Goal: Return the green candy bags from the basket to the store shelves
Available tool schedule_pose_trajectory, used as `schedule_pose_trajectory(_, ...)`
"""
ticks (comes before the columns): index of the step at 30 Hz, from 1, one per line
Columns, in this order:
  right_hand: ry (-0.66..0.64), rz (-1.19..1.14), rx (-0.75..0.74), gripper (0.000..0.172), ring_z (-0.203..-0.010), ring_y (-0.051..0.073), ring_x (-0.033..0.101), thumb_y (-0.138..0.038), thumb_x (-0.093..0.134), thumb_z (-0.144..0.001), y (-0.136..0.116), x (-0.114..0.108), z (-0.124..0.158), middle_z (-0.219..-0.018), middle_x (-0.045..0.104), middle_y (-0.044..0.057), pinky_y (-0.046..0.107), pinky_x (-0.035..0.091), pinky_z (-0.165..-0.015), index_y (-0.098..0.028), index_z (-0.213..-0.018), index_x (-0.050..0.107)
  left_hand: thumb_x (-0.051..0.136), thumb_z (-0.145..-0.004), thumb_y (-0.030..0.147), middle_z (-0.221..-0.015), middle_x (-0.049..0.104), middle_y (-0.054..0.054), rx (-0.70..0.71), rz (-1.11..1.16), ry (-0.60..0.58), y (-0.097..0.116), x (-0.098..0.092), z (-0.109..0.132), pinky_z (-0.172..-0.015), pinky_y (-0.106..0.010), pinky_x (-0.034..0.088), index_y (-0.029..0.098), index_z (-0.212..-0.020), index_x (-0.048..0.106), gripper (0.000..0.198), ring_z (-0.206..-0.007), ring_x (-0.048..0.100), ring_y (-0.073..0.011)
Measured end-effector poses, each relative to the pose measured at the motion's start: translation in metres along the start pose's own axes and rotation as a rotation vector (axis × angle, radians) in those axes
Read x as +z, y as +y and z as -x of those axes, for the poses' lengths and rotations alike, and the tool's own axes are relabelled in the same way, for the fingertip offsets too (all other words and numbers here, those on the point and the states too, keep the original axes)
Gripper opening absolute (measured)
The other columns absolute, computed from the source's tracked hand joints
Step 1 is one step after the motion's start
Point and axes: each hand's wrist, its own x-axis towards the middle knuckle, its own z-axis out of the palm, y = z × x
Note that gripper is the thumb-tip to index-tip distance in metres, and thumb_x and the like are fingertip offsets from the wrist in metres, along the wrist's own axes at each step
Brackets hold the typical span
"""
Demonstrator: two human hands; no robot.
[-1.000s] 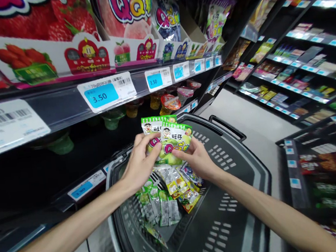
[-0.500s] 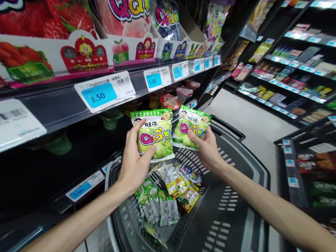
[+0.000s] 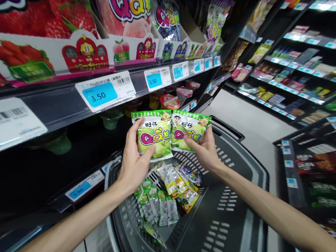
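My left hand (image 3: 135, 156) grips a green-and-white gummy candy packet (image 3: 160, 137), its thumb across the lower front and its index finger along the upper left corner. In my right hand (image 3: 206, 146) is a second green gummy candy packet (image 3: 178, 138) with the same print, the thumb over its lower front. The two packets are side by side, edges meeting, with their fronts facing me. They hang over a grey shopping basket (image 3: 210, 234). Inside it lie several green packets (image 3: 163, 207) and several yellow packets (image 3: 170, 178), with a dark blue one (image 3: 191, 174) beside them.
A shelf edge with price tags (image 3: 105, 92) runs across the upper left. Above it stand cardboard display boxes (image 3: 57, 59) of larger gummy bags. Lidded cups (image 3: 169, 100) sit on the shelf below. To the right, stocked shelves (image 3: 300, 66) border the pale aisle floor (image 3: 229, 107).
The right-hand packet has moved left and straightened, closing the gap to the left-hand one. My left hand has barely moved.
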Motion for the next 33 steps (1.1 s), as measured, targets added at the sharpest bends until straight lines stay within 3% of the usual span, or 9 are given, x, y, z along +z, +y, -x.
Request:
schedule_pose_trajectory(9,0.01,0.014,-0.007,0.07,-0.125,0.026,0.057,-0.035,0.076,-0.079,0.0,0.0,0.0,-0.142,0.053,0.008,0.053,0.049,-0.107,-0.033,-0.139,0.04,0.059,-0.08,0.015,-0.155,0.038,-0.006,-0.007,0.012,0.003,0.002,0.0,0.0,-0.119,-0.048,0.033,0.029,-0.147,0.036,0.072,-0.14,0.04,-0.027)
schedule_pose_trajectory(14,0.01,0.007,-0.01,0.071,-0.126,0.025,0.056,-0.037,0.076,-0.08,0.002,0.0,-0.002,-0.145,0.05,0.005,0.05,0.051,-0.106,-0.038,-0.14,0.038,0.059,-0.08,0.016,-0.155,0.037,-0.006,-0.008,0.028,0.0,0.003,0.001,-0.001,-0.118,-0.047,0.034,0.029,-0.147,0.035,0.072,-0.14,0.041,-0.0267)
schedule_pose_trajectory(22,0.031,-0.056,0.064,0.071,-0.122,0.026,0.058,-0.04,0.078,-0.076,0.0,0.0,-0.003,-0.139,0.056,0.005,0.047,0.056,-0.098,-0.036,-0.136,0.042,0.063,-0.08,0.019,-0.152,0.04,-0.007,-0.011,0.029,0.016,0.0,0.002,-0.001,-0.117,-0.045,0.035,0.029,-0.146,0.035,0.073,-0.136,0.045,-0.0272)
schedule_pose_trajectory(25,0.049,-0.133,0.178,0.061,-0.113,0.025,0.064,-0.046,0.078,-0.075,-0.003,-0.001,-0.006,-0.128,0.063,0.005,0.044,0.059,-0.091,-0.032,-0.128,0.051,0.065,-0.08,0.021,-0.151,0.041,-0.007,-0.023,0.039,0.016,0.0,0.003,-0.001,-0.116,-0.044,0.037,0.029,-0.146,0.034,0.073,-0.135,0.045,-0.0274)
schedule_pose_trajectory(29,0.044,-0.171,0.337,0.053,-0.099,0.027,0.068,-0.069,0.065,-0.077,-0.006,-0.008,-0.01,-0.101,0.071,0.005,0.042,0.06,-0.079,-0.025,-0.106,0.063,0.068,-0.079,0.024,-0.149,0.043,-0.006,-0.047,0.043,0.016,0.003,0.003,-0.001,-0.115,-0.042,0.037,0.029,-0.144,0.037,0.073,-0.136,0.043,-0.0288)
schedule_pose_trajectory(33,0.004,-0.137,0.383,0.053,-0.08,0.024,0.069,-0.078,0.051,-0.08,-0.011,-0.013,-0.009,-0.064,0.061,0.001,0.039,0.058,-0.068,-0.027,-0.088,0.064,0.067,-0.079,0.023,-0.14,0.05,-0.005,-0.081,0.008,0.007,0.004,0.002,-0.002,-0.113,-0.042,0.038,0.028,-0.136,0.048,0.06,-0.132,0.046,-0.0295)
